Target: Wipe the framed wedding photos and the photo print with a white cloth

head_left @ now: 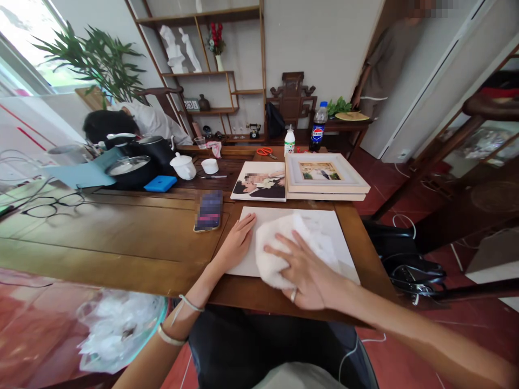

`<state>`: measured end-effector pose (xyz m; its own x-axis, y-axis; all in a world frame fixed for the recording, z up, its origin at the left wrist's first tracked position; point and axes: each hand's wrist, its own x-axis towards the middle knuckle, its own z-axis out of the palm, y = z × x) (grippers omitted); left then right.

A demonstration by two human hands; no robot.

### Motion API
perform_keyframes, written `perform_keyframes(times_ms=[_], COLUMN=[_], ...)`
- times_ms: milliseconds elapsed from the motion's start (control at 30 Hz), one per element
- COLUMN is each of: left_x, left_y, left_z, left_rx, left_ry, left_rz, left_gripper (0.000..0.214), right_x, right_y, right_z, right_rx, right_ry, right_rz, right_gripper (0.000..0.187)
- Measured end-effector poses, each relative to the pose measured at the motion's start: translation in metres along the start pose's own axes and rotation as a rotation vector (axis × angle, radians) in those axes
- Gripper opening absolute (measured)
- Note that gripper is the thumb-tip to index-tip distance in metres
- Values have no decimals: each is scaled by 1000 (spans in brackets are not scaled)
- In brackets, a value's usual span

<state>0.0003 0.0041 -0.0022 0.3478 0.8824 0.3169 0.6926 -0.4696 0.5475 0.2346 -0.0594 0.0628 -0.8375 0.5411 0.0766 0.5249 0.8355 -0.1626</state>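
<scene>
On the desk (154, 227), a white cloth (275, 225) is being pressed onto a pale board (343, 240) by the right hand (306, 273), its grip's closure being unclear, slippage being risked if the flat, unclenched left hand (238, 240) is lifting.

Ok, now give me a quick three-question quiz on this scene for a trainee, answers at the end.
1. Which hand is spread over the white cloth on the pale board?
2. True or false: in the picture, the phone lies to the right of the pale board.
3. Which stands closest to the blue-capped bottle? A) a teapot, B) a white bottle, C) a pair of glasses

Key:
1. The right hand; the left hand rests at the board's left side.
2. False; it lies to the left.
3. B.
</scene>
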Motion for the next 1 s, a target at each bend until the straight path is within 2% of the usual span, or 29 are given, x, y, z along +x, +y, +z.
perform_keyframes(times_ms=[67,133,233,333,400,467,533,667,733,833,1000], left_x=[0,0,0,1,2,2,2,1,1,0,0], left_y=[-1,-1,-2,-3,-3,-2,0,6,8,10,10], left_z=[0,0,-1,-1,-1,-2,-2,-4,-5,-5,-5], left_rx=[-14,-33,-67,-93,-110,-131,-161,-235,-245,-229,-222], left_ry=[1,-2,6,11,13,21,35,61,67,65,81], left_rz=[-2,-10,-26,-42,-49,-56,-57,-77,-101,-108,-91], left_gripper=[45,45,44,44,43,43,43,46,47,47,48], right_x=[-10,-12,2,29,47,57,57,32,17,7,34], right_y=[-16,-17,5,36,46,42,25,-22,-37,-35,-4], right_z=[1,0,-1,1,3,5,8,6,2,-3,-1], right_rx=[24,45,54,10,-37,-80,-88,-7,47,115,40], right_ry=[-15,-8,44,111,136,128,95,16,-29,-28,72], right_rz=[-9,10,75,227,319,327,262,79,5,-8,212], right_gripper=[19,20,25,30,34,36,36,33,31,33,34])
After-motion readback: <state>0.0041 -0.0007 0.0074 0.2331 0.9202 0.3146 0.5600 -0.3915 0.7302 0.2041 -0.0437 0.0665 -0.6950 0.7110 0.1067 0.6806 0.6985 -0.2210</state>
